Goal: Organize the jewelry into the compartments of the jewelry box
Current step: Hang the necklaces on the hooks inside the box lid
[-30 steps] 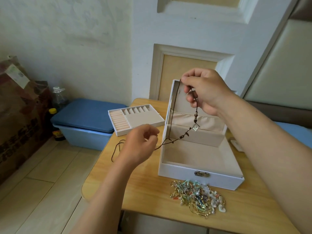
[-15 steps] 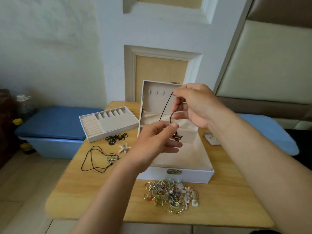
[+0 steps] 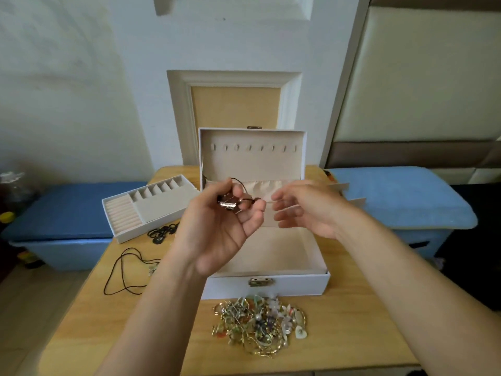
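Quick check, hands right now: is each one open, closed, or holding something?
Left hand: fingers curled round a bunched black cord necklace.
Right hand: open, fingers relaxed and blurred, nothing visible in it.

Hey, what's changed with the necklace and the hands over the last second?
The necklace, strung between both hands a second ago, is now bunched in the left hand over the open jewelry box. The right hand has let go and hovers open beside it. The tray and jewelry pile stayed put.
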`<state>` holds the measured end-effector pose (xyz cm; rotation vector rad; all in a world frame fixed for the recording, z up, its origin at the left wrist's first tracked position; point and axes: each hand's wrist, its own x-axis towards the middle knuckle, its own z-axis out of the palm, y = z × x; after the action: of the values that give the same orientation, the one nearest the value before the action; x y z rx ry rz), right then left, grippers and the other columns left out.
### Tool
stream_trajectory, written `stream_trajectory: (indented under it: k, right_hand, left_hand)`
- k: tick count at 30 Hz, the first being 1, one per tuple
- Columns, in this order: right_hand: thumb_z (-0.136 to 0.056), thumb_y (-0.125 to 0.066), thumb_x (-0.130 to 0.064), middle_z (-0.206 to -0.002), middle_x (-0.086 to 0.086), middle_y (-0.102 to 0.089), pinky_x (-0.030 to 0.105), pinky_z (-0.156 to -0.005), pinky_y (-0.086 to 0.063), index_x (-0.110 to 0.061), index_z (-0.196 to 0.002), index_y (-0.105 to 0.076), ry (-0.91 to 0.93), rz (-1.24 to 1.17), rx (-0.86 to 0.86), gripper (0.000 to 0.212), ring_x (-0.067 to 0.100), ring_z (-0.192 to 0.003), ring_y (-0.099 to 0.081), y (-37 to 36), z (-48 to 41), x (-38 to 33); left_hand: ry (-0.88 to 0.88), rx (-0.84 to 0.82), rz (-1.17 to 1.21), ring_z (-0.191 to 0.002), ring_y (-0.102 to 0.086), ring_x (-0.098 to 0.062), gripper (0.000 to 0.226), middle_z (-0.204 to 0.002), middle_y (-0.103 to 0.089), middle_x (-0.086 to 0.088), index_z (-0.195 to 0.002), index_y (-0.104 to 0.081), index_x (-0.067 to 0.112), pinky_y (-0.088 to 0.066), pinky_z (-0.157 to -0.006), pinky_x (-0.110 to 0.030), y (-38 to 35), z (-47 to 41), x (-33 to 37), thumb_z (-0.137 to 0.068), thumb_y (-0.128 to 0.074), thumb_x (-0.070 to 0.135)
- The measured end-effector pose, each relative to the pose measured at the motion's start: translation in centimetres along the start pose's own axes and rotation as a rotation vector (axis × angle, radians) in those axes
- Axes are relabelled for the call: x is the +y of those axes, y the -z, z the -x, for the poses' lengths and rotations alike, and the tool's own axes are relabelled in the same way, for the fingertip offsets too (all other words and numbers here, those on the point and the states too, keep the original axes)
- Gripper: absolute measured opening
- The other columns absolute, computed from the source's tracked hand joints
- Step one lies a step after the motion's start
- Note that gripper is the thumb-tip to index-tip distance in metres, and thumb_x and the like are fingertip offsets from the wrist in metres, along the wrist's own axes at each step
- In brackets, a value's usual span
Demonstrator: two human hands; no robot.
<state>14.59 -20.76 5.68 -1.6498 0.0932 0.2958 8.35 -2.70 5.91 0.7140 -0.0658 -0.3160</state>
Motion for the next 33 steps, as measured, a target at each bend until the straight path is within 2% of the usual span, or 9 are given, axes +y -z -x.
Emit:
stream_trajectory:
  k: [4, 8, 11, 14, 17, 21, 23, 26, 33]
  right_hand:
    - [-0.095, -0.043, 0.004, -0.103, 0.021, -0.061, 0.042, -0.069, -0.057, -0.004, -0.117, -0.06, -0.085, 0.136, -0.222, 0.029, 0.034, -0.079, -0.065, -0.8, -0.6, 1.8]
    - [-0.093, -0.038, 0.007, -0.126, 0.028, -0.057, 0.043, -0.074, -0.057, -0.011, -0.132, -0.052, -0.149, 0.121, -0.471, 0.046, 0.039, -0.09, -0.066, -2.4, -1.5, 2.3]
    - [-0.089, -0.048, 0.01, -0.123, 0.015, -0.057, 0.038, -0.07, -0.056, -0.013, -0.135, -0.049, -0.104, 0.196, -0.638, 0.052, 0.034, -0.098, -0.066, -3.7, -1.9, 2.7]
    - [-0.091, -0.059, 0.008, -0.109, 0.014, -0.06, 0.034, -0.066, -0.05, -0.002, -0.124, -0.055, 0.002, 0.258, -0.709, 0.034, 0.028, -0.099, -0.061, -5.0, -1.5, 2.9]
    - [-0.1, -0.049, -0.001, -0.099, 0.01, -0.06, 0.033, -0.061, -0.045, -0.009, -0.109, -0.059, 0.057, 0.26, -0.66, 0.015, 0.022, -0.087, -0.061, -6.0, -1.0, 2.7]
    - [-0.103, -0.042, -0.009, -0.078, 0.004, -0.061, 0.033, -0.057, -0.042, -0.021, -0.089, -0.062, 0.046, 0.253, -0.471, 0.027, 0.018, -0.066, -0.061, -5.0, -1.5, 1.3]
    - [-0.1, -0.047, -0.011, -0.078, 0.006, -0.064, 0.031, -0.056, -0.043, -0.018, -0.084, -0.07, 0.05, 0.276, -0.337, 0.028, 0.023, -0.067, -0.063, -3.4, -2.1, -0.1]
    - [-0.098, -0.052, -0.011, -0.091, 0.012, -0.066, 0.033, -0.057, -0.048, -0.001, -0.099, -0.067, 0.078, 0.335, -0.151, 0.018, 0.027, -0.074, -0.066, -0.9, -2.6, -2.7]
    - [-0.096, -0.058, -0.021, -0.099, 0.01, -0.072, 0.034, -0.066, -0.059, -0.009, -0.093, -0.071, 0.329, 0.679, 0.018, 0.018, 0.02, -0.087, -0.073, 1.2, -1.5, -8.4]
  left_hand:
    - [-0.024, -0.049, 0.079, -0.056, -0.059, -0.018, 0.032, -0.063, -0.037, -0.002, -0.065, -0.053, 0.011, -0.053, -0.05, -0.025, -0.3, -0.3, 0.7, -0.091, -0.048, 0.028]
    - [-0.008, -0.092, 0.103, -0.054, -0.057, -0.016, 0.032, -0.06, -0.038, -0.001, -0.063, -0.054, 0.011, -0.052, -0.049, -0.024, -0.2, -0.8, 0.5, -0.089, -0.048, 0.029]
    - [0.001, -0.116, 0.128, -0.054, -0.057, -0.016, 0.032, -0.06, -0.039, -0.001, -0.064, -0.055, 0.011, -0.053, -0.05, -0.024, -0.2, -1.1, 0.4, -0.089, -0.048, 0.029]
    - [0.009, -0.113, 0.118, -0.054, -0.057, -0.016, 0.031, -0.06, -0.038, -0.001, -0.064, -0.056, 0.012, -0.053, -0.049, -0.024, -0.4, -1.3, 0.3, -0.088, -0.049, 0.03]
    - [0.023, -0.099, 0.096, -0.055, -0.06, -0.017, 0.03, -0.062, -0.037, -0.002, -0.066, -0.056, 0.012, -0.054, -0.049, -0.025, -0.6, -1.4, 0.2, -0.088, -0.05, 0.031]
    - [0.034, 0.051, -0.049, -0.059, -0.064, -0.02, 0.035, -0.062, -0.043, -0.005, -0.07, -0.056, 0.012, -0.057, -0.053, -0.027, 0.4, -1.8, 0.5, -0.095, -0.051, 0.037]
    - [0.022, 0.18, -0.148, -0.06, -0.065, -0.023, 0.039, -0.061, -0.047, -0.006, -0.074, -0.056, 0.011, -0.057, -0.055, -0.029, 1.4, -2.1, 0.5, -0.1, -0.049, 0.039]
    - [0.04, 0.325, -0.262, -0.06, -0.067, -0.026, 0.041, -0.061, -0.051, -0.007, -0.08, -0.057, 0.009, -0.056, -0.053, -0.031, 2.8, -2.6, 0.3, -0.102, -0.046, 0.042]
    - [0.113, 0.394, -0.42, -0.067, -0.069, -0.032, 0.039, -0.07, -0.055, -0.012, -0.094, -0.06, 0.003, -0.059, -0.061, -0.036, 3.7, -2.6, -0.9, -0.102, -0.05, 0.04]
